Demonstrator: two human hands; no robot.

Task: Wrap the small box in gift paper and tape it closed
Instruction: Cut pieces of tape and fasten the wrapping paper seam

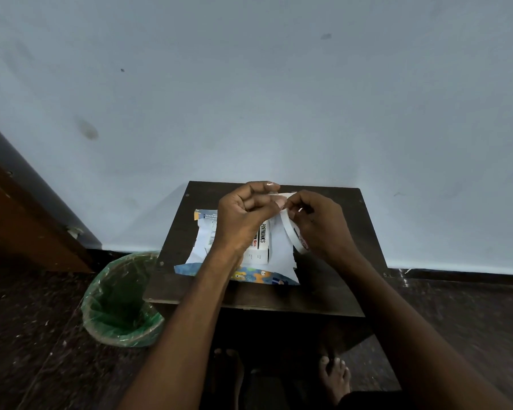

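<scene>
Pulling tape: right hand grips the tape roll, left hand pinches its free end. Small box sits unwrapped on gift paper, table centre; wrapping and taping remain.

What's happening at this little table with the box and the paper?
A person is getting tape ready to wrap a gift. The right hand holds a roll of tape, and the left hand pinches its loose end and pulls a strip free. Below the hands, the small box lies on the gift paper, which is spread white side up on the dark table. The box is not yet wrapped.
</scene>
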